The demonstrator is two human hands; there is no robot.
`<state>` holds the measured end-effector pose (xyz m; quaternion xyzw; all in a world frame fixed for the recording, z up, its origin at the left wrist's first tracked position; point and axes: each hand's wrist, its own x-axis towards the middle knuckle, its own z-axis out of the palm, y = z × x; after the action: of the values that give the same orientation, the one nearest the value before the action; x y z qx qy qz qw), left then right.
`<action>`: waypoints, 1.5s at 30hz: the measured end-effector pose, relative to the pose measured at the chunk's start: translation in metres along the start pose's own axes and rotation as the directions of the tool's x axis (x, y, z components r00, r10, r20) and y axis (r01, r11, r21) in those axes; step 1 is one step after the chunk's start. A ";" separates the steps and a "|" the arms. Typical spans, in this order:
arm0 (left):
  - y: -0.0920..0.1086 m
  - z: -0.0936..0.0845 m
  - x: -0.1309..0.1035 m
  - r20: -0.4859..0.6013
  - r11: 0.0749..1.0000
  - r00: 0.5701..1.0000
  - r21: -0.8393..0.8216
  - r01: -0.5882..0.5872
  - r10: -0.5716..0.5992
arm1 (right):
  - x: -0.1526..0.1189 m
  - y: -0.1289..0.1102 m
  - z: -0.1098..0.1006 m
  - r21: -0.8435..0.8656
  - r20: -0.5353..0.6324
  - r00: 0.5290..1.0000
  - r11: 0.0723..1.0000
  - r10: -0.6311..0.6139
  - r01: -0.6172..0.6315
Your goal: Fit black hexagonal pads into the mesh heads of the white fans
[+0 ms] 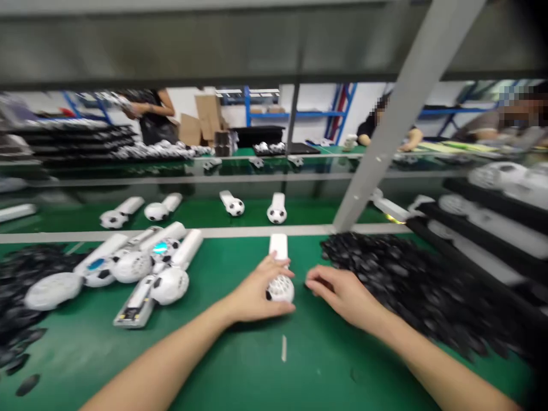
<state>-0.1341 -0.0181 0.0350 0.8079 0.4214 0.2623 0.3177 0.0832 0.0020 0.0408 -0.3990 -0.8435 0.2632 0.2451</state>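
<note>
A white handheld fan (280, 288) with a football-patterned round head lies on the green surface in front of me, its handle pointing away. My left hand (257, 291) is curved round the left side of the head, thumb on the near side and fingers across the far side. Just right of the fan, my right hand (340, 291) hovers with thumb and fingertips pinched together; whatever is between them, if anything, is too small to make out. Beside that hand spreads a heap of small black pieces (398, 279).
Several similar fans (171, 285) are piled on the left, near more black pieces (25, 377). Other fans (277, 212) lie on the green strip beyond a pale rail (240, 232). A slanted grey post (385, 137) and stacked black trays (483, 228) stand right. People work at the back.
</note>
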 end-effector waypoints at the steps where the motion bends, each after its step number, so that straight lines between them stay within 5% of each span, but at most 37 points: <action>1: 0.001 0.002 0.000 -0.009 1.000 1.000 0.006 0.011 -0.011 | 0.000 -0.003 -0.002 0.039 -0.005 1.000 0.999 -0.024 0.025; 8: 0.010 0.002 -0.001 0.022 0.995 0.995 0.021 0.096 -0.097 | 0.000 -0.013 0.004 0.237 -0.029 1.000 0.972 0.011 -0.004; 16: 0.003 0.002 0.000 0.022 0.998 0.998 -0.029 0.051 -0.050 | -0.005 -0.026 0.008 0.161 0.015 0.995 0.982 -0.099 0.095; 27: -0.002 0.008 -0.002 -0.008 0.994 0.999 -0.102 0.040 -0.041 | -0.004 -0.018 0.033 0.550 0.023 0.984 0.820 0.175 -0.159; 33: 0.002 0.006 -0.001 0.034 0.984 0.994 -0.142 0.109 -0.105 | 0.002 -0.015 0.038 0.603 0.062 0.959 0.755 0.275 -0.256; 41: -0.001 0.007 -0.001 0.019 0.980 0.996 -0.180 0.087 -0.085 | 0.013 -0.008 0.027 0.543 0.085 0.974 0.809 0.211 -0.223; 45: 0.001 0.007 -0.002 0.031 0.988 0.996 -0.122 0.092 -0.089 | 0.011 0.009 0.008 0.171 -0.058 0.979 0.968 0.194 -0.182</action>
<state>-0.1299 -0.0223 0.0313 0.7700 0.4368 0.2628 0.3837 0.0768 0.0140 0.0314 -0.4649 -0.7675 0.3394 0.2823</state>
